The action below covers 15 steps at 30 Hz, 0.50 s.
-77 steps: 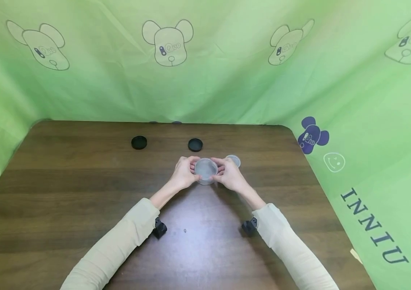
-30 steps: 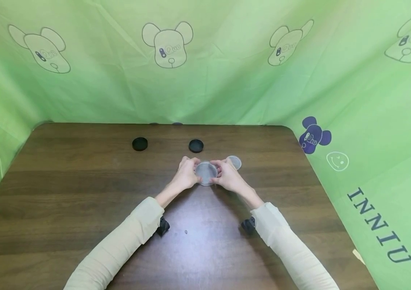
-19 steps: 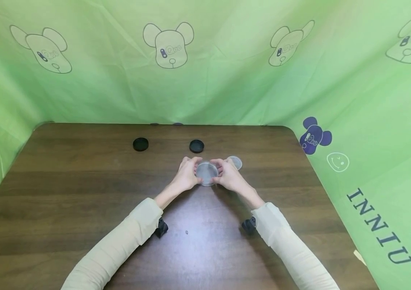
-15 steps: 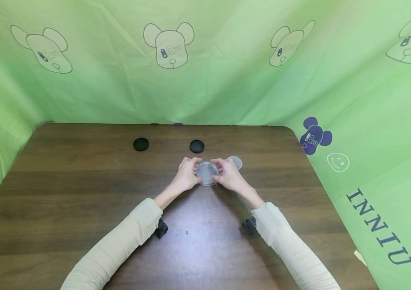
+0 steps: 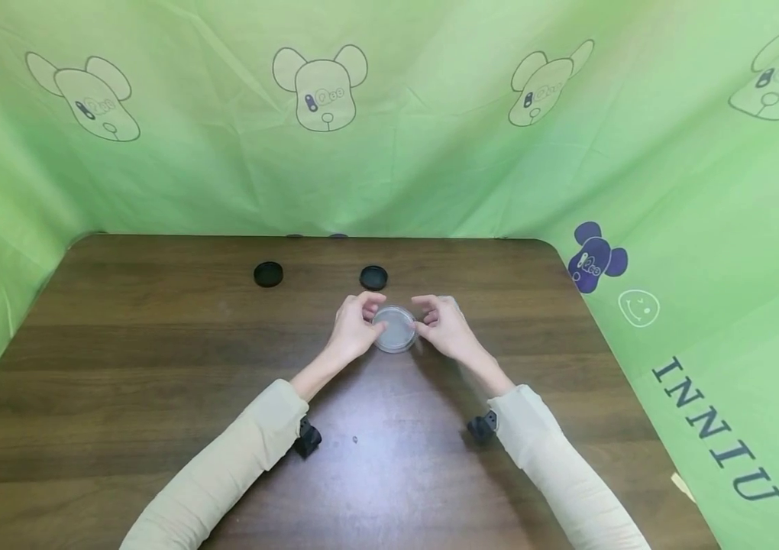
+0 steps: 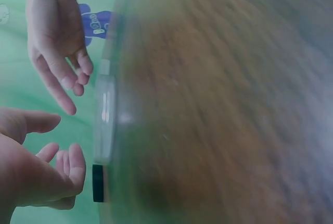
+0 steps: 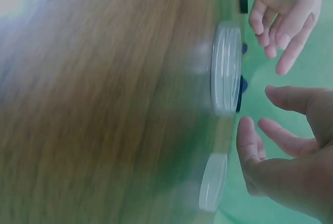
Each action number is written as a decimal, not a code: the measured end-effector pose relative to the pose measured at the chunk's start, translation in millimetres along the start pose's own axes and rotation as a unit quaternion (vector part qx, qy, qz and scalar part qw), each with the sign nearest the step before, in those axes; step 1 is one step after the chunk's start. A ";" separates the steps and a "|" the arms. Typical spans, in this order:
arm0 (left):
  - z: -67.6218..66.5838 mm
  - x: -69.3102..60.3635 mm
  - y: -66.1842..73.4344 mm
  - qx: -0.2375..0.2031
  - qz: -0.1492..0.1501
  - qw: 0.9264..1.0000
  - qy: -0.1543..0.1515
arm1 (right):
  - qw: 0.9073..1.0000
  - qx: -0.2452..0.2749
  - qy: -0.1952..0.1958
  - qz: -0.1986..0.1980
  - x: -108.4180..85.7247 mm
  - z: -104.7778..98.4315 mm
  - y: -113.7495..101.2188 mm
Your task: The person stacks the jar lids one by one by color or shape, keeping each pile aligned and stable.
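A clear round dish [image 5: 395,330] lies flat on the brown table [image 5: 156,412], between the two hands. The left hand [image 5: 355,327] is at its left side, thumb and fingers spread apart. At its right side is the right hand [image 5: 447,328], also with fingers apart. Both wrist views show gaps between the hands and the dish, seen edge-on in the left wrist view [image 6: 105,117] and in the right wrist view as a stacked clear dish [image 7: 227,70]. Neither hand holds anything.
Two black round lids or dishes [image 5: 268,274] [image 5: 373,277] lie toward the table's back edge. A smaller clear disc [image 7: 213,182] lies beside the dish in the right wrist view, mostly hidden by the right hand in the head view. Green printed cloth [image 5: 211,168] hangs around the table.
Both hands have let go of the clear dish, which stays on the table. The right hand has moved a little to the right, over the smaller clear disc.
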<state>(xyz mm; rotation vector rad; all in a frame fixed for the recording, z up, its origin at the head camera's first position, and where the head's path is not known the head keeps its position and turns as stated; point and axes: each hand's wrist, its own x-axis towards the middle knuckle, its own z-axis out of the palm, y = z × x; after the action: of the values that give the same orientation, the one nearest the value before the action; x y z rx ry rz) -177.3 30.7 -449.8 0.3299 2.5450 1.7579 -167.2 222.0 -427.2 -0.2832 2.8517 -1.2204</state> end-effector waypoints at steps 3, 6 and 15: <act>2.7 2.4 4.8 -0.016 -0.002 1.000 0.002 | 1.000 0.011 0.005 0.004 0.4 -7.2 6.2; 6.4 5.1 9.3 -0.042 -0.017 0.999 0.001 | 1.000 0.023 0.000 0.015 1.1 -16.9 12.0; 20.8 14.3 20.4 -0.089 -0.053 0.994 -0.015 | 0.997 0.054 -0.003 0.052 2.2 -47.5 31.3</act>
<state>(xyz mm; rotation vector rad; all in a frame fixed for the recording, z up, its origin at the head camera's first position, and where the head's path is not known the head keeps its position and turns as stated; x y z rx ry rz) -185.0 59.5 -437.0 0.2085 2.3166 1.9073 -178.8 276.8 -416.8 -0.1336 2.7444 -1.3451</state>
